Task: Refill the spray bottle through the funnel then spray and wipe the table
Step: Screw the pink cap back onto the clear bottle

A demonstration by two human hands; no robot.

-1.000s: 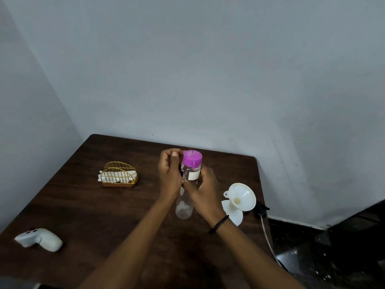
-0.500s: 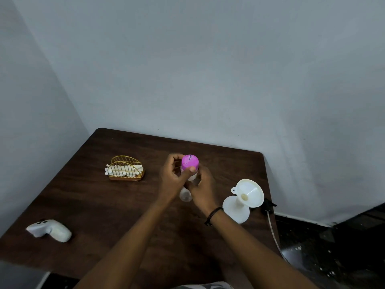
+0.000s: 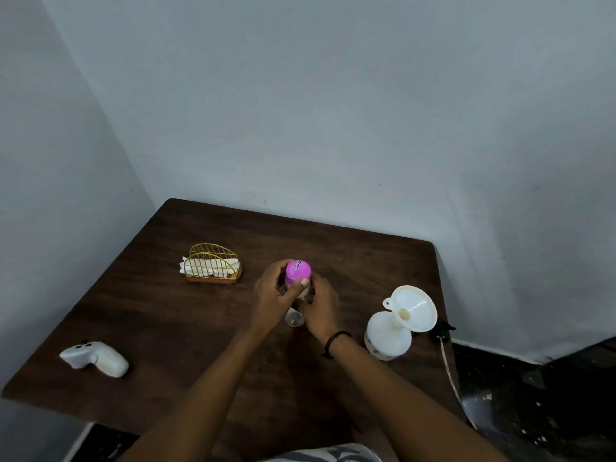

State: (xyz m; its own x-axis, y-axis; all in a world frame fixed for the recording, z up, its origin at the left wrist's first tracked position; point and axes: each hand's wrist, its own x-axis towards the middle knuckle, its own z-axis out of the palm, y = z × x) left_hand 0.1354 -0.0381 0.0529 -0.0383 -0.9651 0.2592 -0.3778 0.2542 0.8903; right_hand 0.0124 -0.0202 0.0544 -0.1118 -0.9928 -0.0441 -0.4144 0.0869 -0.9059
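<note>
Head view: clear bottle [image 3: 294, 317] with pink cap [image 3: 297, 272] held mid-table. Left hand [image 3: 271, 295] grips the cap, thumb across its front; right hand [image 3: 320, 306] wraps the body. White spray bottle [image 3: 388, 338] with funnel [image 3: 413, 308] seated in its neck at 3 o'clock. Sprayer head [image 3: 95, 358] at 8 o'clock, wire napkin holder [image 3: 213, 263] at 10 o'clock.

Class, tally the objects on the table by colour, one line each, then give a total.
White: 3, spray head, spray bottle, funnel
Gold: 1, wire napkin holder
Clear with pink cap: 1, small bottle
Total: 5
</note>
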